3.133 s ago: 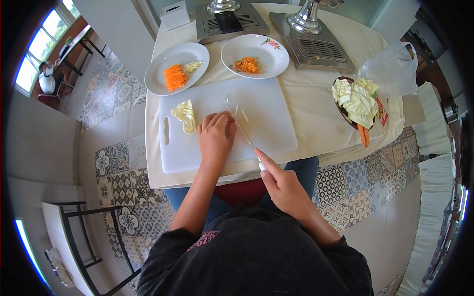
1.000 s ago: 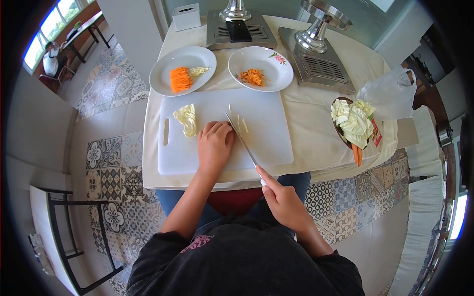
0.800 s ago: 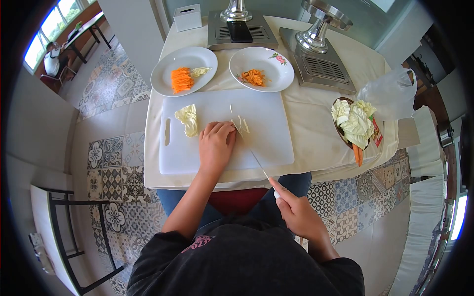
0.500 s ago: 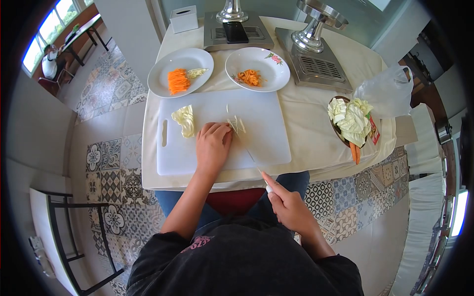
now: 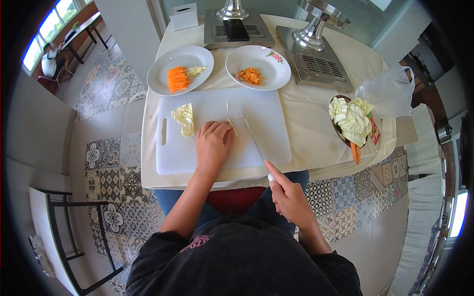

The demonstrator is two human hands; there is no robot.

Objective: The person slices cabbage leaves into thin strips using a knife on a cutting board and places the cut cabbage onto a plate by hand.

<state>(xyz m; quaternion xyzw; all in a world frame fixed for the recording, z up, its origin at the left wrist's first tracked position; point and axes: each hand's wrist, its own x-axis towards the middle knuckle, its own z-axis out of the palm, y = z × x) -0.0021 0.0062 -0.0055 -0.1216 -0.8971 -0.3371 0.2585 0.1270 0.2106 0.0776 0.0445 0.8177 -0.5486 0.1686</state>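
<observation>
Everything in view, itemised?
cutting board: 1, white, table
knife: 1, white handle, right hand
cabbage leaf: 1, pale, board left
cabbage strips: several, pale, board
plates: 2, white, behind board
carrot shreds: 2 piles, orange, plates
bowl: 1, brown, table right
cabbage pieces: several, pale, bowl
carrots: 2+, orange, bowl
stands: 2, silver, back
phone: 1, black, left stand
bag: 1, clear, right
box: 1, white, back left
person: 1, white top, far left
left hand: 1, bare, board
right hand: 1, bare, knife

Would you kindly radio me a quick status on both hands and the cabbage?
Left hand on the cutting board, fingers curled at cut strips. Right hand gripping knife. Cabbage piece lies left of left hand, nothing between them.
</observation>
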